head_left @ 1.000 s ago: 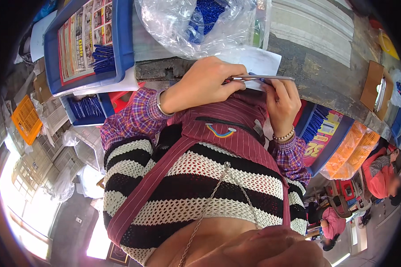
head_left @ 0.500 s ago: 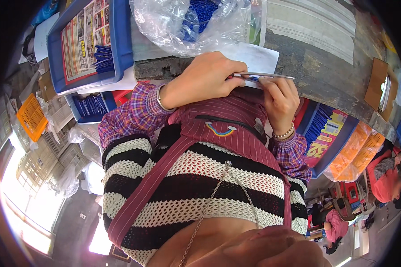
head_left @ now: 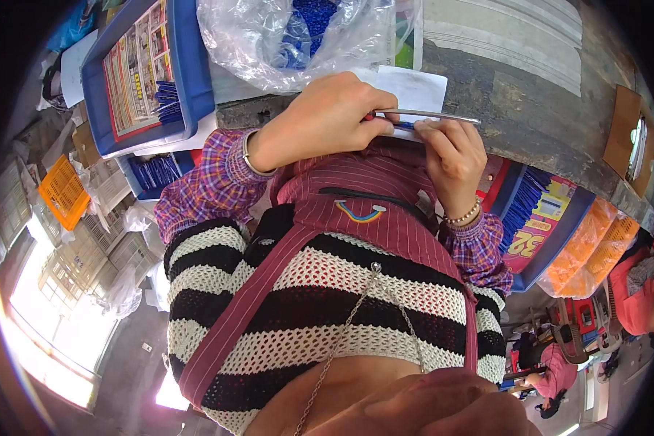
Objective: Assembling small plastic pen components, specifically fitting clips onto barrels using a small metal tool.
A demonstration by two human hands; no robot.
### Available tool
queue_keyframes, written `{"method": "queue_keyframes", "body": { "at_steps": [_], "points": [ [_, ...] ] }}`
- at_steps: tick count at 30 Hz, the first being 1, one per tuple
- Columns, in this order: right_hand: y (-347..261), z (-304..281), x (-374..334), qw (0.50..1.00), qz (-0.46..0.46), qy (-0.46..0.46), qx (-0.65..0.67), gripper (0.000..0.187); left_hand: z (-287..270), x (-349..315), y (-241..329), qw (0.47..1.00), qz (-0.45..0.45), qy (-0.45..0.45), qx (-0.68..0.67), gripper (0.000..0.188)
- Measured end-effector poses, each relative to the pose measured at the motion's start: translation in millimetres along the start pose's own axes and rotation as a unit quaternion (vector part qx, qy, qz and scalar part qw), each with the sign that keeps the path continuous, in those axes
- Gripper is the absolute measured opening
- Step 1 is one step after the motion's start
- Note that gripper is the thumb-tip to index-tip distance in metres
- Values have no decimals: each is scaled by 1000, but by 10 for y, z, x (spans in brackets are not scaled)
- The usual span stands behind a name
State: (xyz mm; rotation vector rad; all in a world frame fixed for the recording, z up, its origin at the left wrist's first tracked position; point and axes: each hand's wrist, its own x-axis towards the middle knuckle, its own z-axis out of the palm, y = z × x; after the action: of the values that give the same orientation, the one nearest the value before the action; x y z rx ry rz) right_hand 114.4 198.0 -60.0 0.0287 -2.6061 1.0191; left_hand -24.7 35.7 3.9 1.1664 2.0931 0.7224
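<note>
My left hand (head_left: 338,112) is closed on a slim silver metal tool (head_left: 436,115), with a bit of red showing at the fingers. The tool's thin shaft points right, passing over the fingertips of my right hand (head_left: 455,154). That hand is closed in a pinch on a small blue piece (head_left: 405,125), which lies between the two hands; its exact form is mostly hidden by fingers. Behind the hands, at the table edge, rests a white paper sheet (head_left: 412,89). Beyond it a clear plastic bag (head_left: 232,43) holds many small blue pieces (head_left: 314,25).
At the far left a blue tray (head_left: 200,94) holds printed sheets and blue strips. Below it sits a smaller blue bin (head_left: 155,174). Another blue tray (head_left: 538,269) with blue strips is on the right, beside orange baskets (head_left: 585,251). A cardboard box (head_left: 623,127) stands farther right.
The silver tool has lifted slightly from the right fingertips, and more of the blue piece shows. Both hands keep their grip. The whole view has shifted a little.
</note>
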Motion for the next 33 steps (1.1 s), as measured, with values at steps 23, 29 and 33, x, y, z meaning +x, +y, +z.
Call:
{"method": "queue_keyframes", "body": {
  "at_steps": [23,29,33],
  "points": [
    [5,-30,38,1000,1,-11,4,20,-72,90,-33,999,-3,-45,-17,13],
    [13,-23,26,1000,-4,-3,11,22,-97,94,1,999,-1,-49,-9,13],
    [11,-11,24,1000,-4,-11,13,22,-114,116,2,996,-34,-83,-19,13]
  ]
}}
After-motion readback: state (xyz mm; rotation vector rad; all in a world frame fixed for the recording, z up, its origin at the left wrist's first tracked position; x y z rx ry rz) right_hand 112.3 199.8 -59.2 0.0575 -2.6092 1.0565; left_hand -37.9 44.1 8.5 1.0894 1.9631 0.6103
